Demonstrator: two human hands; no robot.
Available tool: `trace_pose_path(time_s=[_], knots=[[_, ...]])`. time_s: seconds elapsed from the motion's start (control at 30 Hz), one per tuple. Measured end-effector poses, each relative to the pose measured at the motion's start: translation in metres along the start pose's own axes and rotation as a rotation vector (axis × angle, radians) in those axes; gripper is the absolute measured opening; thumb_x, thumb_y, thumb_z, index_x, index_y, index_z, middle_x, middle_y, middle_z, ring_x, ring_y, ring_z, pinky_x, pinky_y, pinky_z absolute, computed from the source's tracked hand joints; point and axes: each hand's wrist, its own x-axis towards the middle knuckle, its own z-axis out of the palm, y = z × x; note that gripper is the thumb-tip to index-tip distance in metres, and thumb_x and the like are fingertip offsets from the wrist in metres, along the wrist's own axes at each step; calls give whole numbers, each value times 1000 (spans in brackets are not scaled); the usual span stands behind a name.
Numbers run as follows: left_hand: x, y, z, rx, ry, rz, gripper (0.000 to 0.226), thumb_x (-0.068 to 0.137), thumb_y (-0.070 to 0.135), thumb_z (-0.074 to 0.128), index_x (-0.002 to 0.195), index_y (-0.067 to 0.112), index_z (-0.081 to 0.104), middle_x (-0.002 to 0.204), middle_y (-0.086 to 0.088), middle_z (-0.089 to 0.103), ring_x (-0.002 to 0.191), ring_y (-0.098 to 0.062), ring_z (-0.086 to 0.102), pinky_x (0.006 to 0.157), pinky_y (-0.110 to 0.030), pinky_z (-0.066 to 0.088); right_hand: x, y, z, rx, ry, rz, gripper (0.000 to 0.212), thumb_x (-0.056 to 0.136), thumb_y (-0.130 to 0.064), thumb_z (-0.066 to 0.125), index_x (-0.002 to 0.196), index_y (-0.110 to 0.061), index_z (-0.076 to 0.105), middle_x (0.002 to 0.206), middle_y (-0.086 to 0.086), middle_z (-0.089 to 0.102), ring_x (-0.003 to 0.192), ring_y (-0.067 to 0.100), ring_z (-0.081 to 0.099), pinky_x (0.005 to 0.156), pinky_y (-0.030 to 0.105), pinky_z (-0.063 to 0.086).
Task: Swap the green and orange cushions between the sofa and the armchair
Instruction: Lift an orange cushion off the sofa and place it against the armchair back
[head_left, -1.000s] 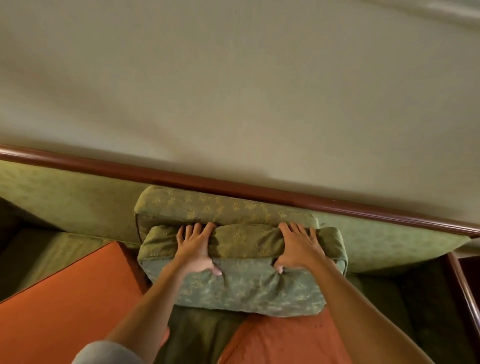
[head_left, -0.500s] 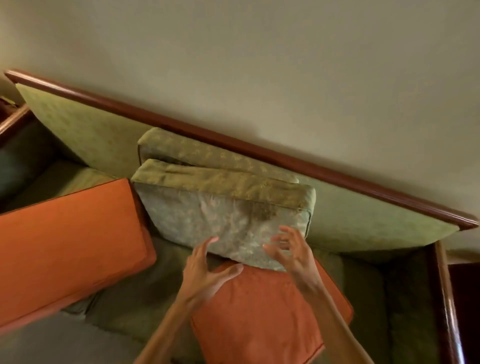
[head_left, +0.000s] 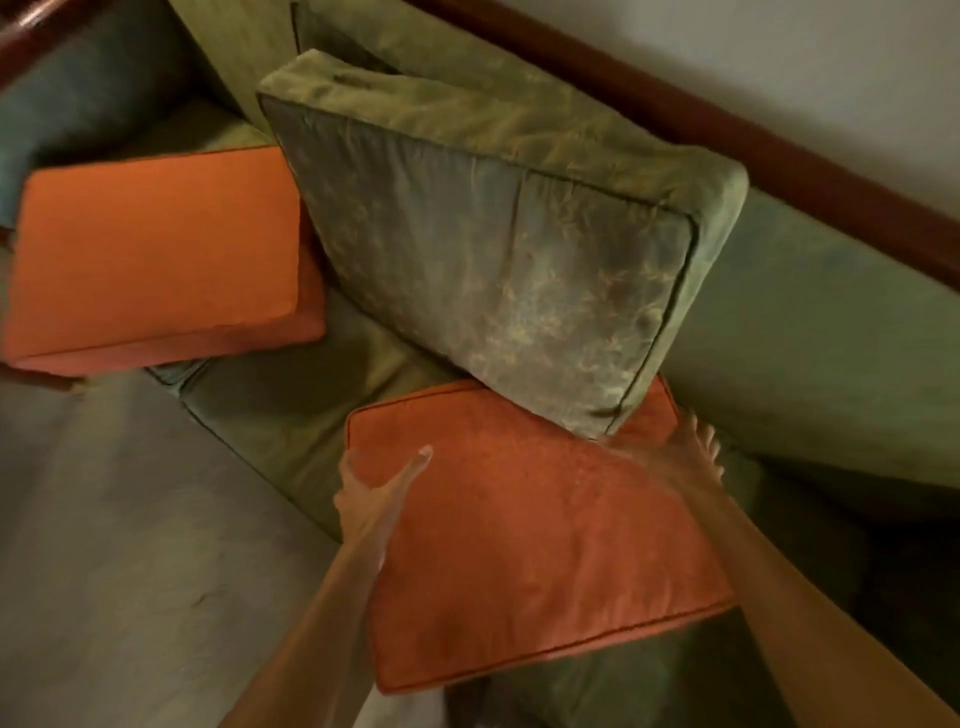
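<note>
The thumb of the left hand (head_left: 371, 488) was laid flat on the top face of the near orange cushion (head_left: 524, 551), while its remaining fingers were curled out of sight around the cushion's left edge; a grasp on that edge was judged to be forming, though whether it was already firm could not be told. The fingers of the right hand (head_left: 691, 457) were seen spread at the cushion's far right corner, blurred, and it could not be told whether they were closed on the fabric or merely reaching past it.

The near orange cushion was found lying flat on the green sofa seat (head_left: 291, 415), its front edge overhanging slightly. Its far edge was pinned under the lower corner of a green patterned cushion (head_left: 493, 249), which was propped tilted against the sofa back (head_left: 810, 291), with a second green cushion (head_left: 337, 44) partly hidden behind it. A second orange cushion (head_left: 150, 260) was set at the left end of the seat, touching the propped green one.

The step in hand was judged to be the taking up of the near orange cushion for carrying to the armchair, which was not in view. For the next move, both edges would need to be gripped and the cushion drawn toward the person and lifted, so that the leaning green cushion would be let down onto the seat rather than dragged off.

No brand, label or writing was to be read; only a faint leaf-like pattern was seen on the green fabric.
</note>
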Motion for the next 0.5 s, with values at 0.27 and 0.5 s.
trace_pose_path(time_s=[0.27, 0.5], knots=[[39, -48, 54, 396, 232, 37, 127, 52, 85, 74, 148, 61, -6, 156, -15, 18, 139, -45, 29, 109, -68, 29, 57, 35, 46, -200, -62, -14, 162, 38, -88, 77, 154, -32, -22, 166, 12, -4, 153, 33, 1, 114, 69, 9], [26, -65, 40, 486, 168, 113, 128, 51, 86, 74, 145, 65, -11, 158, -14, 14, 141, -45, 27, 109, -68, 30, 18, 76, 54, -192, -2, 45, 153, 46, -91, 70, 156, -29, -17, 163, 17, 6, 151, 34, 10, 114, 66, 17]])
